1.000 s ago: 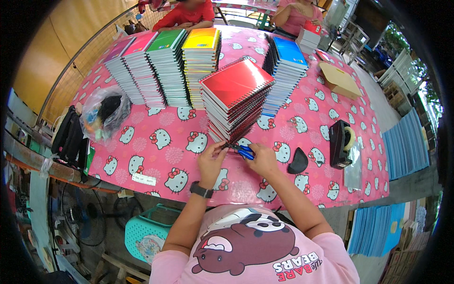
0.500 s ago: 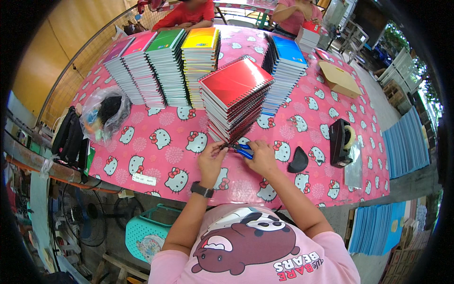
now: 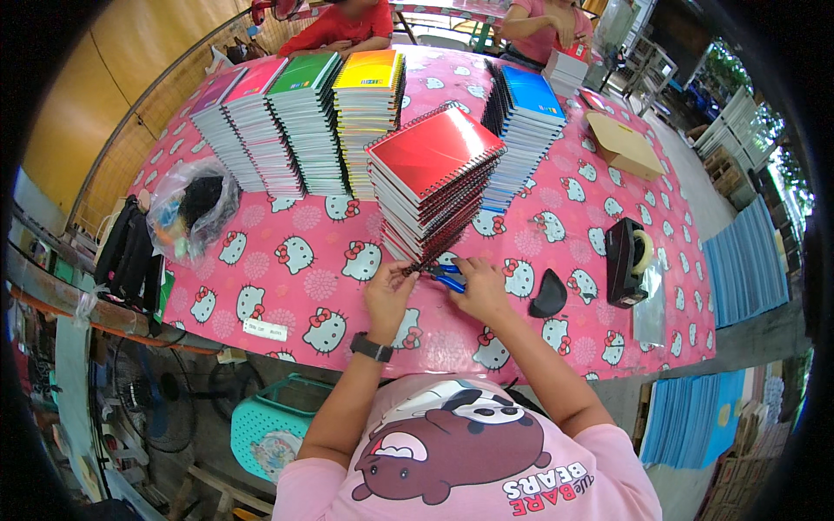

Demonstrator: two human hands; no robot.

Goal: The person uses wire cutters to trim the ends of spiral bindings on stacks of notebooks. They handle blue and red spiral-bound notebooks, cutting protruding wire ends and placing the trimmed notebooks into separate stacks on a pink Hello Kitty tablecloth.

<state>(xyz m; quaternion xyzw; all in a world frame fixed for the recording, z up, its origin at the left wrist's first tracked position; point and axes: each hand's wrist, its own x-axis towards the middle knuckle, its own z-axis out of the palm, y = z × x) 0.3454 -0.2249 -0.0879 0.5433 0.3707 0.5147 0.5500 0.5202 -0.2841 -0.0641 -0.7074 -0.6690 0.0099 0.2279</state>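
A tall stack of red spiral-bound notebooks (image 3: pixel 434 156) stands in front of me, its layers turned at differing angles. My right hand (image 3: pixel 479 288) grips blue-handled pliers (image 3: pixel 447 276), whose jaws point at the lowest notebooks' near corner. They look like small cutting pliers, though the jaw tips are too small to make out. At that same corner, my left hand (image 3: pixel 391 288) pinches the edge or wire end of a bottom notebook; its fingertips nearly meet the pliers. A dark watch sits on my left wrist.
Purple, pink, green and yellow notebook stacks (image 3: pixel 304 130) stand back left; a blue stack (image 3: pixel 526 130) is behind right. On the right lie a black pad-like piece (image 3: pixel 548 293), a tape dispenser (image 3: pixel 621 260) and a cardboard box (image 3: pixel 624 146). A plastic bag (image 3: pixel 195 213) lies left. Two people sit across.
My hands and the pliers stay almost in place at the stack's bottom corner. The red stack shifts very slightly. Across the table, the person in pink has moved a hand over the small stack.
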